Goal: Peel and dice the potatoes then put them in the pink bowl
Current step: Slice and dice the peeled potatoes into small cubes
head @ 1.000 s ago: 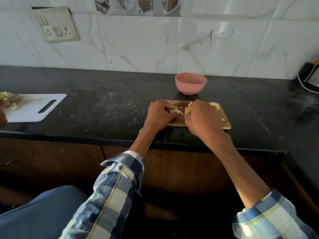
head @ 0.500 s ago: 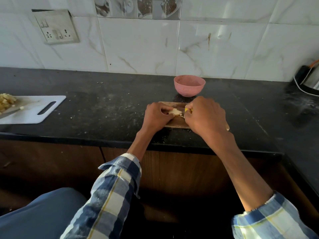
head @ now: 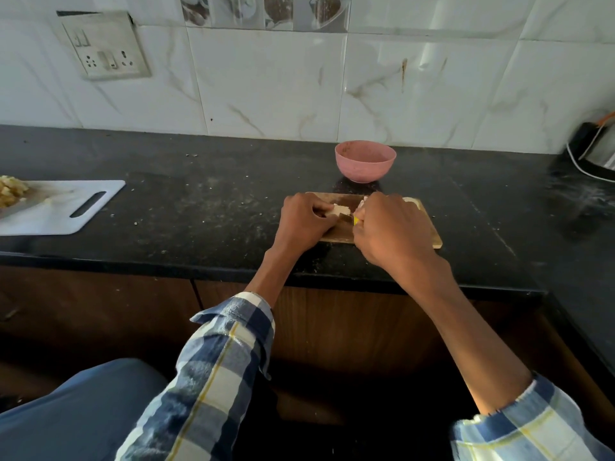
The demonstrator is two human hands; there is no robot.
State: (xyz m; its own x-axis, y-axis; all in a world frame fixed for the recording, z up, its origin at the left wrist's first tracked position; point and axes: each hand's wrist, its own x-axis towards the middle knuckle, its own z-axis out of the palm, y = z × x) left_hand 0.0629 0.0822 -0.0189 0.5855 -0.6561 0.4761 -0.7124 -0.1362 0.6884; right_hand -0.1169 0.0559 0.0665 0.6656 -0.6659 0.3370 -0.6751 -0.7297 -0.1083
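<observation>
A single head-worn, wide-angle view looks forward and down from above the person's arms, facing the tiled wall (head: 266, 78) squarely. The black counter (head: 199, 211) spans mid-frame, near; the wooden cabinet fronts (head: 100, 311) fill the lower part.
</observation>
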